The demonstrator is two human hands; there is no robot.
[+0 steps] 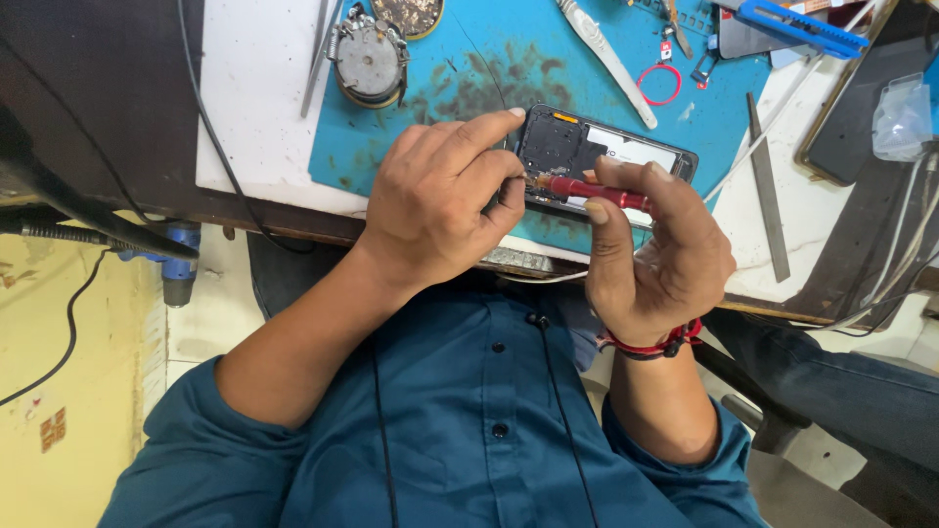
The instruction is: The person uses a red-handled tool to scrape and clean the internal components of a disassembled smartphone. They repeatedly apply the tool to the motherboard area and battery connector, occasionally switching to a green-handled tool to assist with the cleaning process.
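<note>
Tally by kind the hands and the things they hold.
hands: 2, the left hand and the right hand
opened phone: 1
red screwdriver: 1
Total: 4

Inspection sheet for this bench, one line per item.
Surface: blue mat, stained dark, on a white board.
Job's things: opened phone, back off, lying on the mat; red screwdriver, tip at the phone's left end.
Clutter: round motor, tweezers, red ring, blue tool, metal file, plastic bag.
Hands: left hand steadies the phone; right hand holds the screwdriver in its fingers.
Cables: black cable across the board; white wires at right.
Surroundings: yellow floor; blue-handled tool under the bench edge.
</note>
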